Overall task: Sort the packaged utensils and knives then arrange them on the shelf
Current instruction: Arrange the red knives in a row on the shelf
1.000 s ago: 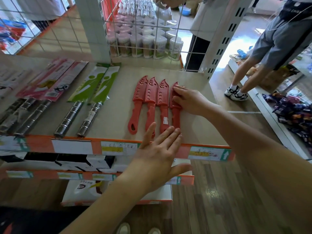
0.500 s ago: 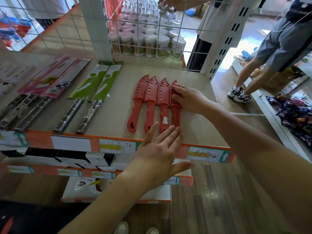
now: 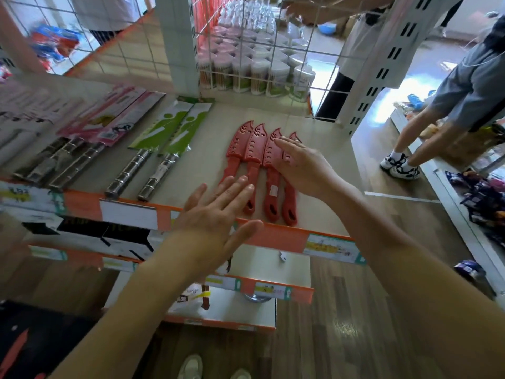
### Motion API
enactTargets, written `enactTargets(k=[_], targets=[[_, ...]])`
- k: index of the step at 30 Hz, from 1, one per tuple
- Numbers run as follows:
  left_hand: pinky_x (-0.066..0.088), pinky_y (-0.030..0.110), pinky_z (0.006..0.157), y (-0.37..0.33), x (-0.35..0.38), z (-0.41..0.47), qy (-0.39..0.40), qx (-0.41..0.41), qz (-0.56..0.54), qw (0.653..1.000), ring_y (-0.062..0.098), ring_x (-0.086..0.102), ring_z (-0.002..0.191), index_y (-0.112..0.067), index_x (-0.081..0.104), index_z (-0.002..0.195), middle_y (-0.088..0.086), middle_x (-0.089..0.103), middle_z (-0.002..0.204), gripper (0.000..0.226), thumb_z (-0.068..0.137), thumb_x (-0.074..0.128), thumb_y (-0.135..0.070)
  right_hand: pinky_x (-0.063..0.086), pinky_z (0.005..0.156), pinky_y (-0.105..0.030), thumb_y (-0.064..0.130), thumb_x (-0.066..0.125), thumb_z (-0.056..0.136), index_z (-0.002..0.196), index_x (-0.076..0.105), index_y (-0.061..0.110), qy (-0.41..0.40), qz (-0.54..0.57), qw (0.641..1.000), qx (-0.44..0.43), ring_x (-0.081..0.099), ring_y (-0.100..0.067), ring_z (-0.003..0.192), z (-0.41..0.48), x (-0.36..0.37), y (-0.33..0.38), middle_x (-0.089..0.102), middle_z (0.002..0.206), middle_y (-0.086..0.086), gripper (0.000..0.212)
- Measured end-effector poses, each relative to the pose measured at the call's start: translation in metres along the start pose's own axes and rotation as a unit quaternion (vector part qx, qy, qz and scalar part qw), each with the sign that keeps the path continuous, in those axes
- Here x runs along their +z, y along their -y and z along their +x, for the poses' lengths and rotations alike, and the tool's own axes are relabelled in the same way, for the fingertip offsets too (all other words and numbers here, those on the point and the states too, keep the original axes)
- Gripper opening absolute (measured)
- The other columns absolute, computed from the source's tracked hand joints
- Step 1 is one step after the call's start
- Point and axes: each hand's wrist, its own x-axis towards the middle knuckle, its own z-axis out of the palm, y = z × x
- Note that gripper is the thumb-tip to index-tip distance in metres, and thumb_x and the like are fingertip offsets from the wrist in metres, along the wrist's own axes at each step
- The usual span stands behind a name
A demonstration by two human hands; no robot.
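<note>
Where the orange price rail [image 3: 273,239] edges the flat beige shelf [image 3: 210,154], the left hand [image 3: 216,214] is extended with its fingers straight, spread and released, gripping nothing. Its fingertips lie over the handle ends of the leftmost units in a row of four red plastic knives in perforated sheaths [image 3: 257,151]. These knives lie flat on the shelf, side by side, handles toward the front edge, tips toward the back. The right hand [image 3: 303,165] lies flat across the sheaths of the two rightmost knives, fingers straight and released, palm down. To the left, well apart from the red row, two steel-handled knives in green card sleeves [image 3: 177,127] lie parallel, followed by steel-handled knives in pink card sleeves [image 3: 114,124]. Behind the shelf stands a white wire grid panel [image 3: 300,77], with rows of clear lidded cylindrical containers [image 3: 254,69] beyond it.
</note>
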Motion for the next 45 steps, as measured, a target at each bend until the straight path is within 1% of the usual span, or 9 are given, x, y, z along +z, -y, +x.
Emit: enactTargets(k=[5,9,12,15,21,26,32,42,45], targets=[[-0.007,0.027,0.113,0.017,-0.005,-0.014,-0.013,-0.056,-0.02,0.998,-0.007,-0.014,0.131,-0.032,-0.001,0.147,-0.022,-0.014,0.146,0.085,0.07,-0.009,-0.069,0.014,0.114,-0.023,0.025,0.047,0.094,0.142,0.036,0.017,-0.017,0.026,0.999,-0.006,0.021,-0.012,0.143,-0.026,0.014,0.027,0.03,0.153,0.001,0.05],[-0.002,0.034,0.116,0.03,-0.012,-0.038,-0.002,-0.084,-0.021,0.996,0.004,-0.003,0.144,-0.028,0.002,0.148,-0.011,-0.001,0.157,0.067,0.09,0.01,-0.061,0.02,0.115,-0.025,0.02,0.044,0.095,0.141,0.039,0.015,-0.022,0.018,1.0,-0.01,0.029,-0.016,0.14,-0.05,0.026,0.056,0.036,0.15,-0.002,0.046],[0.007,0.037,0.116,0.043,-0.017,-0.067,-0.04,-0.067,-0.044,0.996,0.011,0.009,0.145,-0.024,0.014,0.148,-0.005,0.012,0.157,0.076,0.081,0.012,-0.061,0.017,0.113,-0.023,0.025,0.047,0.094,0.141,0.039,0.018,-0.04,0.02,0.999,0.012,0.026,-0.013,0.141,-0.076,0.042,0.081,0.035,0.15,0.002,0.048],[0.012,0.039,0.115,0.062,-0.02,-0.101,-0.05,-0.062,-0.056,0.995,0.015,0.015,0.144,-0.023,0.017,0.147,-0.002,0.016,0.156,0.074,0.082,0.017,-0.056,0.018,0.114,-0.025,0.026,0.05,0.094,0.14,0.041,0.017,-0.06,0.048,0.997,0.015,0.025,-0.014,0.142,-0.11,0.064,0.116,0.036,0.15,0.002,0.047],[0.011,0.038,0.117,0.113,-0.021,-0.194,-0.019,-0.011,-0.051,0.998,0.015,0.013,0.145,-0.021,0.018,0.147,0.0,0.016,0.156,0.061,0.095,0.032,-0.048,0.022,0.112,-0.026,0.023,0.049,0.095,0.139,0.041,0.013,-0.054,0.076,0.993,0.07,0.031,-0.019,0.139,-0.182,0.133,0.19,0.04,0.147,-0.003,0.046],[0.012,0.041,0.118,0.155,-0.023,-0.289,0.015,0.003,-0.035,0.999,0.016,0.014,0.144,-0.021,0.018,0.147,0.001,0.018,0.156,0.061,0.094,0.033,-0.045,0.026,0.108,-0.026,0.029,0.045,0.096,0.14,0.039,0.018,-0.024,0.089,0.988,0.124,0.035,-0.019,0.136,-0.244,0.191,0.261,0.038,0.148,-0.002,0.046],[0.015,0.039,0.118,0.185,-0.027,-0.381,0.032,0.0,-0.046,0.998,0.014,0.013,0.145,-0.021,0.018,0.147,-0.001,0.018,0.156,0.061,0.094,0.032,-0.048,0.027,0.107,-0.027,0.031,0.045,0.096,0.141,0.038,0.021,0.011,0.09,0.988,0.124,0.035,-0.017,0.135,-0.304,0.232,0.332,0.037,0.149,0.002,0.047],[0.019,0.036,0.116,0.211,-0.008,-0.541,0.028,-0.114,-0.057,0.991,0.017,0.02,0.143,-0.019,0.024,0.146,0.002,0.024,0.154,0.057,0.095,0.037,-0.042,0.033,0.106,-0.033,0.029,0.045,0.096,0.138,0.041,0.022,0.069,0.139,0.986,0.065,0.039,-0.02,0.132,-0.384,0.301,0.408,0.041,0.146,-0.001,0.043],[0.022,0.037,0.115,0.222,0.002,-0.574,0.052,-0.131,-0.057,0.988,0.017,0.021,0.142,-0.02,0.024,0.146,0.001,0.024,0.154,0.059,0.094,0.038,-0.044,0.03,0.105,-0.026,0.026,0.046,0.096,0.139,0.041,0.021,0.077,0.151,0.984,0.054,0.036,-0.018,0.135,-0.399,0.321,0.427,0.041,0.147,0.0,0.043]])
